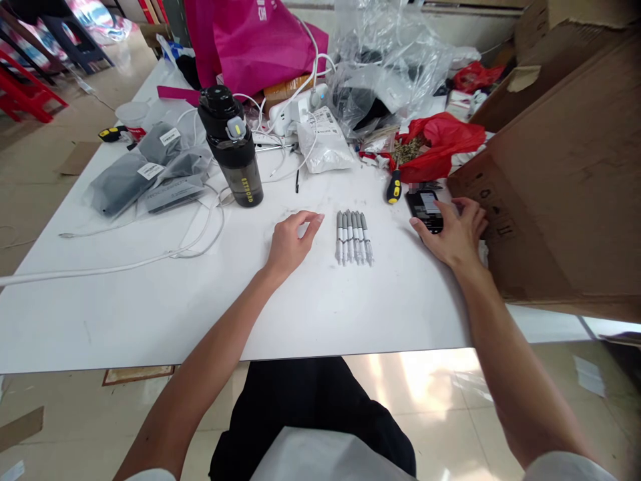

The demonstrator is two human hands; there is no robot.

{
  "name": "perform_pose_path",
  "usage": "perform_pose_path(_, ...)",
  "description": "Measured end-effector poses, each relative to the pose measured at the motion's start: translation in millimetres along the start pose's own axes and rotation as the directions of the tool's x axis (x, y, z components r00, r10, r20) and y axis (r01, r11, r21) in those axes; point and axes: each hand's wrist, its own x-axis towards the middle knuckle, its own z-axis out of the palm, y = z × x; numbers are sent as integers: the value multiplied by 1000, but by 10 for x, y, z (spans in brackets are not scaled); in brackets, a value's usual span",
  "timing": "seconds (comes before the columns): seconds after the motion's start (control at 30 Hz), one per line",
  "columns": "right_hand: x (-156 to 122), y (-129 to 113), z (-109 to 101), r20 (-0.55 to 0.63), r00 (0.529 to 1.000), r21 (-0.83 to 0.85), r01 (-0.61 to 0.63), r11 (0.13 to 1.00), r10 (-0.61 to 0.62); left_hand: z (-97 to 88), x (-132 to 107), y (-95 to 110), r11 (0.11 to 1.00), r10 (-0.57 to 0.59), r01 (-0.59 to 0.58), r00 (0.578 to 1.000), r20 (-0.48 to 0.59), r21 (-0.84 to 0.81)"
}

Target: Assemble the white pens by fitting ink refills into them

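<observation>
The phone (425,208) screen was blurred, and the right hand (453,234) covered its lower end. The cardboard box (565,180) ran off the right edge. The bottle (233,150) label was too small to read.

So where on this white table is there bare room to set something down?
The near strip of the table, from the row of grey pens to the front edge, is bare, as is the patch between the left hand and the white cable. The back is crowded: water bottle, plastic bags, red bag. The right hand rests on a phone beside the cardboard box.
</observation>
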Motion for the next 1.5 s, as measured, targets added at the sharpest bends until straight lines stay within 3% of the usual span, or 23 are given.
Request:
perform_pose_path(0.4, -15, 85, 87, -77, 997, -12, -1, 1000, 0, -2, 1, -3, 998, 40, -40, 999, -5, 48)
perform_pose_path(0.63, -114, -113, -28, -226, 967, 168, 154, 974, -114, 13, -12, 23, 984, 133, -129, 991, -27, 125)
perform_pose_path(0.8, -379, -376, -35, -124, 935, 252, 352, 901, -331, -4, -14, 67, 981, 108, -97, 992, -60, 170)
perform_pose_path(0.9, -552, -499, -42, -116, 912, 278, 410, 869, -394, -12, -11, 74, 984, 94, -81, 993, -77, 159)
perform_pose_path(1.5, -598, -564, -55, -168, 924, 310, 380, 872, -343, 18, -24, 81, 986, 102, -92, 993, -68, 136)
